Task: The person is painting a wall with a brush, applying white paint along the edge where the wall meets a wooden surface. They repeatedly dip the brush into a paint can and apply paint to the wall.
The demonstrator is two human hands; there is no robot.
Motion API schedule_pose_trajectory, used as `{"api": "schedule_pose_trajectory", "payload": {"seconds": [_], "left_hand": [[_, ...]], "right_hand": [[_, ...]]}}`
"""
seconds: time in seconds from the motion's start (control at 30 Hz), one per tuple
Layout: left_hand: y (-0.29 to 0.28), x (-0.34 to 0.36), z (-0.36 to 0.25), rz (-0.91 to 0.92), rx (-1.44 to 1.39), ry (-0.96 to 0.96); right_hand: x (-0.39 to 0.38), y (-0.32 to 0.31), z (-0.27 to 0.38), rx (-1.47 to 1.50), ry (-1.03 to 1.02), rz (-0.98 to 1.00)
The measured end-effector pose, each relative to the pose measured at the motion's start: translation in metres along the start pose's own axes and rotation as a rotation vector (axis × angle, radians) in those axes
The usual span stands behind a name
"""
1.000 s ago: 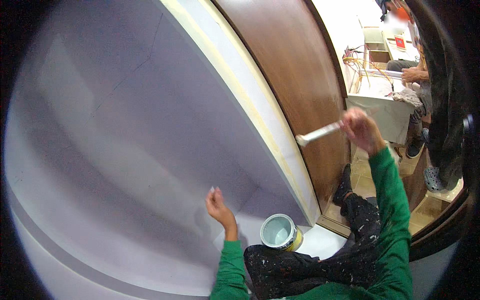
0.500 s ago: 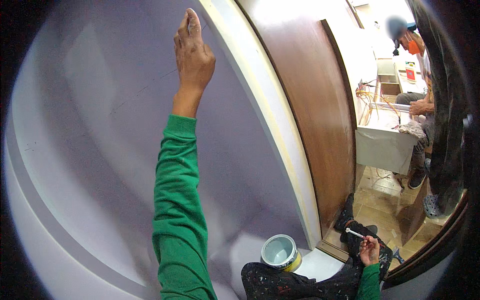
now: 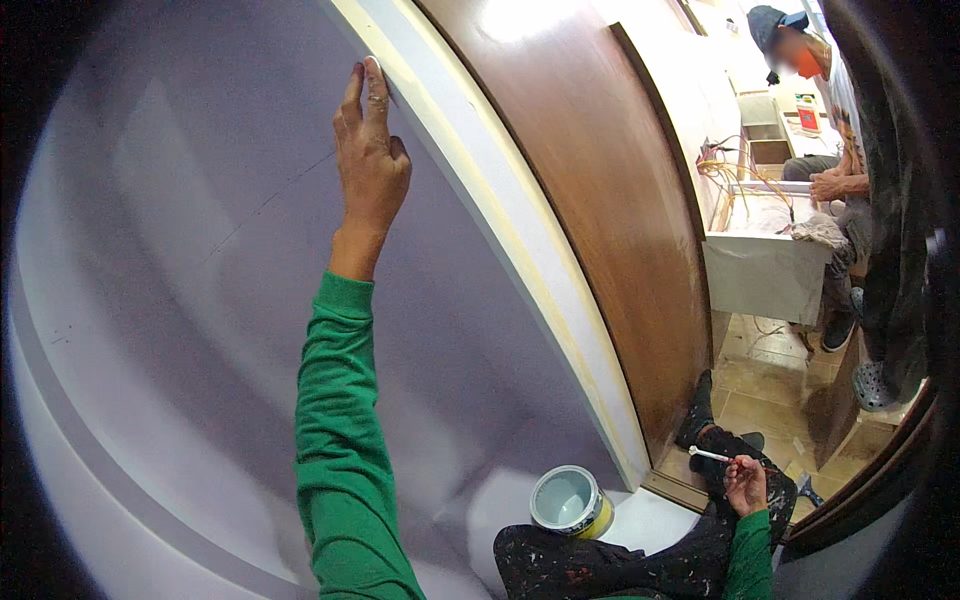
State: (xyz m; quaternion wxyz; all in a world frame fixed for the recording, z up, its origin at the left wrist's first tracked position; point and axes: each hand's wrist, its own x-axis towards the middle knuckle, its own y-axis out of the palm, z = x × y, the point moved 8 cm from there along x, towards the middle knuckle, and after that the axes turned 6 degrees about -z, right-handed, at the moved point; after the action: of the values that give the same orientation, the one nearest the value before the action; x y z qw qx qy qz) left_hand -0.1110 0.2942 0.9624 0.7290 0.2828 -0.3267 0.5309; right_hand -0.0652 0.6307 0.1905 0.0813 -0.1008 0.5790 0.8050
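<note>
My left hand (image 3: 372, 165) reaches up a pale lilac panel (image 3: 250, 260), its first two fingers stretched out and the others partly bent. The fingertips lie at the panel's edge, close beside the white strip (image 3: 490, 190) with yellowish bands. Nothing shows in that hand. Low on the right, above my paint-spattered dark trousers (image 3: 590, 565), my right hand (image 3: 746, 487) is closed around a slim white-handled tool (image 3: 708, 455). The tool's other end is not clear. Between the panel and my leg stands an open paint can (image 3: 568, 502) with a pale inside.
Right of the strip rises a brown wooden door (image 3: 590, 210). Beyond it a person in a cap and orange mask (image 3: 835, 150) sits by a white box (image 3: 765, 280) with loose wires (image 3: 730, 175). Dark cloth (image 3: 890, 200) hangs at far right. A scraper-like tool (image 3: 808, 490) lies nearby.
My left hand has come lower and closer to the white strip, with its first two fingers now more extended. My right hand keeps the white-handled tool. The view has shifted slightly.
</note>
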Motion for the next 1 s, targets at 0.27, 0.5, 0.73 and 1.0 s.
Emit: {"api": "schedule_pose_trajectory", "payload": {"seconds": [0.27,0.5,0.73,1.0], "left_hand": [[-0.002,-0.006,-0.004,0.021,-0.002,0.036],[0.002,-0.031,-0.025,0.035,-0.046,0.074],[0.0,-0.072,-0.048,0.11,-0.101,0.032],[-0.004,-0.112,-0.081,0.144,-0.168,0.091]], "right_hand": [[-0.006,0.012,0.001,-0.009,0.001,0.028],[-0.004,0.002,0.003,-0.025,0.002,0.013],[-0.005,0.008,0.0,-0.038,-0.005,0.027],[-0.005,0.004,0.0,-0.008,0.023,0.007]]}}
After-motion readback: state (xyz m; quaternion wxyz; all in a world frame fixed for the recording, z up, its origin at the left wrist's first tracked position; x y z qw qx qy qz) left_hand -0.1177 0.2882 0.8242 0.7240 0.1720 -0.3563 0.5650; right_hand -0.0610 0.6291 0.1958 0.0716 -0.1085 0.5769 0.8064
